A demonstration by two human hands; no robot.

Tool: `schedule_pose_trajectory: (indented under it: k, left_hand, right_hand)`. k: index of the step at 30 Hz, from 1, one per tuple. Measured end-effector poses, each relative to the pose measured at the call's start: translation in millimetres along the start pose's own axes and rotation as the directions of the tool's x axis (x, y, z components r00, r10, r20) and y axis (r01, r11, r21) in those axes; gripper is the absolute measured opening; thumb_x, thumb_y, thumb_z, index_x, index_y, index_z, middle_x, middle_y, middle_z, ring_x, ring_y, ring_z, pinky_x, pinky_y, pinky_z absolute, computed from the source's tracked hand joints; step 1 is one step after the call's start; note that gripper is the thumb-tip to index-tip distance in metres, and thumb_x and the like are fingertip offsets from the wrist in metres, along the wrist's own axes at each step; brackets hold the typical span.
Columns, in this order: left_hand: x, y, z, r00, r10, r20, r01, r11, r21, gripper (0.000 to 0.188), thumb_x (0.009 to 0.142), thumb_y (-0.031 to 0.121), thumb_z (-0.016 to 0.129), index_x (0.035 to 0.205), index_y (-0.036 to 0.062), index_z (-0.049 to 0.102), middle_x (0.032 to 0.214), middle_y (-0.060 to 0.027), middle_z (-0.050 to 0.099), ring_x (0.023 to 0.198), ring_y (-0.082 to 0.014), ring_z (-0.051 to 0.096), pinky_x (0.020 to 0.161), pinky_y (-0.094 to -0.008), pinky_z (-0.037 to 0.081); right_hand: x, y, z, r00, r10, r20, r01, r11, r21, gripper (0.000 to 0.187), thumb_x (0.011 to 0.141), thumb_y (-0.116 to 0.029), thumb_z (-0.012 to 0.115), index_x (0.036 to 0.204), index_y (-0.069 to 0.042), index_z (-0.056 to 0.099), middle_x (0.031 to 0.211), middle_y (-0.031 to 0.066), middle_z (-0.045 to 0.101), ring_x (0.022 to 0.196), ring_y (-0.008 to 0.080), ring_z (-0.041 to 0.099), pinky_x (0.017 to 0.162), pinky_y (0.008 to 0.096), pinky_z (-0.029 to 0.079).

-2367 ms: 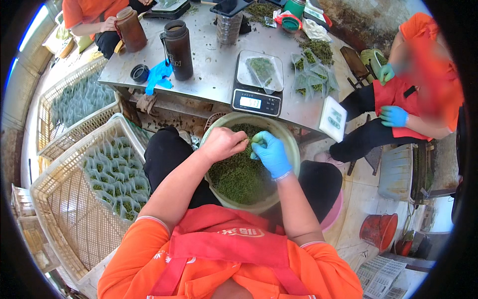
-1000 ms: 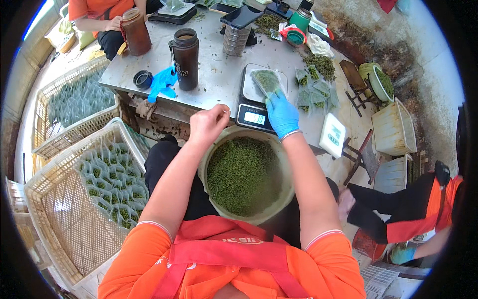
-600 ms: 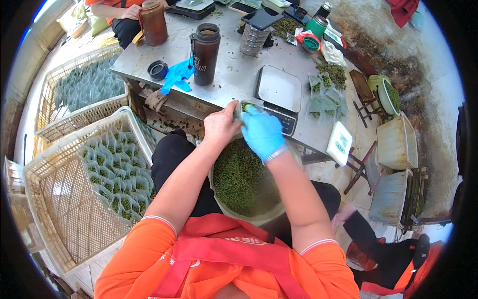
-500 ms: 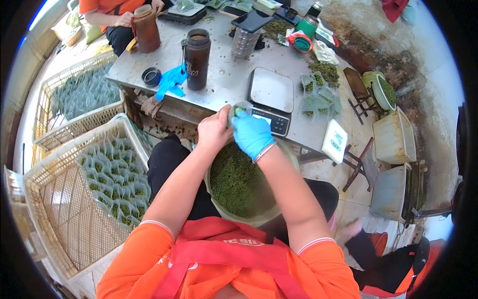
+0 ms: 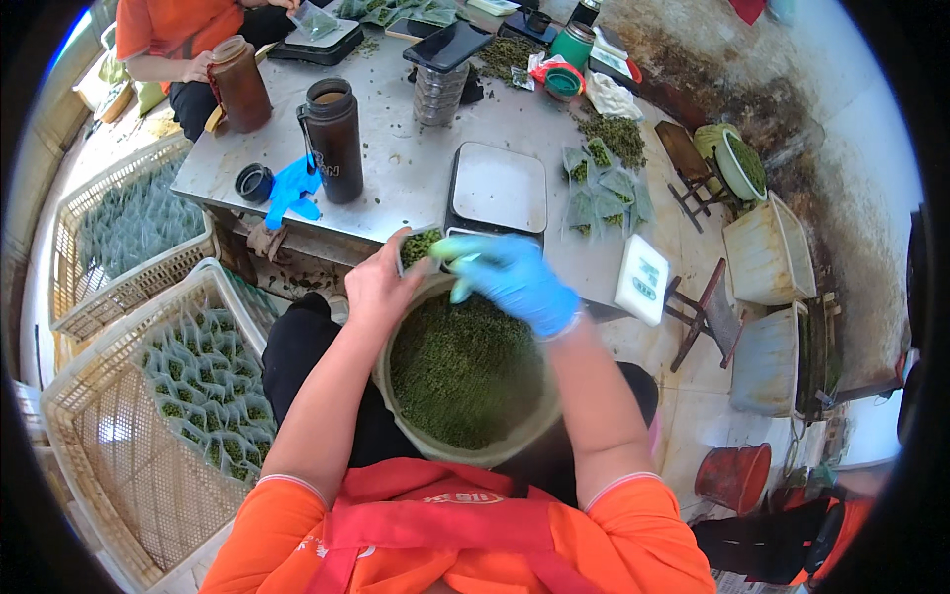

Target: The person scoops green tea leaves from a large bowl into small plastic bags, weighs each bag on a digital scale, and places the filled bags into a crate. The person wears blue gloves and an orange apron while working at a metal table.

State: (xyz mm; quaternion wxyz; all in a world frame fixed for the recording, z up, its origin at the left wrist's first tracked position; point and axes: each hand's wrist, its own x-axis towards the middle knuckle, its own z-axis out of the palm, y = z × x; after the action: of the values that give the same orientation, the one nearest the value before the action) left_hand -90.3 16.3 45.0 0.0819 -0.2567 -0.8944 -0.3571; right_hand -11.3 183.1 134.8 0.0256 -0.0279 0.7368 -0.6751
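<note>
I have the clear bag of green bits (image 5: pixel 422 245) just above the centre of the frame; its lower end is covered, so I can't judge its long axis. The bare left hand (image 5: pixel 377 285) is nearer, fingers closed on the bag's left and lower side. From the right, the blue-gloved right hand (image 5: pixel 515 282) reaches its right edge, thumb apart below; blur keeps me from telling whether it grips. Beneath sits the basin (image 5: pixel 465 457); the scale (image 5: pixel 498 186) lies upper right of the bag.

The scale (image 5: pixel 499 188) sits on the table (image 5: pixel 401 168) behind the basin (image 5: pixel 465 456), with crates (image 5: pixel 114 436) to the basin's left
</note>
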Motion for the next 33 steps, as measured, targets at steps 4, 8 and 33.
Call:
schedule_pose_trajectory:
  k: [4, 8, 33]
  left_hand:
    - [7.8, 1.3, -3.9, 0.988, -0.145, 0.054, 0.148, 0.987, -0.058, 0.057, 0.072, 0.041, 0.069, 0.119, 0.0120, 0.052, 0.082, -0.0146, 0.066, 0.075, -0.0314, 0.064, 0.067, -0.0396, 0.050]
    - [16.5, 8.4, -4.3, 0.984, -0.165, 0.074, 0.170, 0.983, -0.072, 0.059, 0.073, 0.042, 0.069, 0.120, 0.0125, 0.050, 0.086, -0.0127, 0.067, 0.079, -0.0312, 0.064, 0.070, -0.0390, 0.050]
    - [-43.1, -58.2, -46.1, 0.925, -0.357, -0.127, 0.159, 0.671, -0.724, 0.036, 0.093, 0.038, 0.048, 0.109, 0.0072, 0.057, 0.091, -0.0147, 0.064, 0.089, -0.0271, 0.062, 0.076, -0.0358, 0.045]
  right_hand:
    - [22.9, 9.1, -106.6, 0.803, -0.382, -0.458, 0.012, 0.778, -0.628, 0.030, 0.082, -0.012, 0.055, 0.109, 0.000, 0.062, 0.111, 0.0190, 0.059, 0.103, 0.0240, 0.056, 0.091, 0.0322, 0.043]
    - [56.7, 65.2, -244.5, 0.738, -0.318, -0.595, -0.499, 0.337, -0.799, 0.033, 0.082, -0.020, 0.052, 0.108, -0.004, 0.063, 0.136, 0.0188, 0.040, 0.123, 0.0368, 0.041, 0.102, 0.0383, 0.035]
    - [-98.6, 90.8, 6.0, 0.696, -0.451, -0.559, -0.092, 0.716, -0.692, 0.037, 0.082, 0.003, 0.055, 0.119, 0.003, 0.053, 0.124, 0.0171, 0.053, 0.113, 0.0266, 0.051, 0.098, 0.0362, 0.038]
